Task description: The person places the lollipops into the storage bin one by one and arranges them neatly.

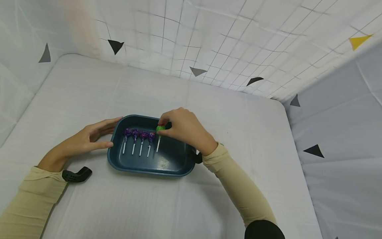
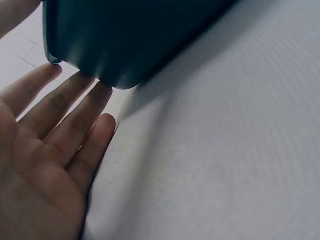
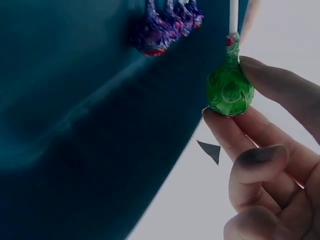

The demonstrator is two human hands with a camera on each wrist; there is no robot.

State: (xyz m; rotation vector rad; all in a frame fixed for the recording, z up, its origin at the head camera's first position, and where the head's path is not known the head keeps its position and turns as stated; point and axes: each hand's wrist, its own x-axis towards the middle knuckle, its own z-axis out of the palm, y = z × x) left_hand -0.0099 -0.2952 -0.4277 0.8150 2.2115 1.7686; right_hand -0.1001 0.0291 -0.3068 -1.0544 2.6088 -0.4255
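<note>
My right hand (image 1: 188,127) pinches a green-wrapped lollipop (image 3: 230,91) by its candy head, between thumb and fingertips. Its white stick points toward the near side, over the dark blue tray (image 1: 176,171). To the left of it, several purple-wrapped lollipops (image 1: 143,135) lie in a row inside the tray, heads away from me and sticks toward me. At the tray's left end is my left hand (image 1: 86,137), its thumb at the rim. In the left wrist view, extended fingers (image 2: 75,120) touch the tray's outer wall.
A white cloth covers the table (image 1: 134,205). White sheets enclose it, the back one printed with a grid (image 1: 209,43) and bearing dark triangles (image 1: 115,46). A yellow triangle (image 1: 359,41) is at the upper right. Black wrist devices (image 1: 77,175) sit on the sleeves.
</note>
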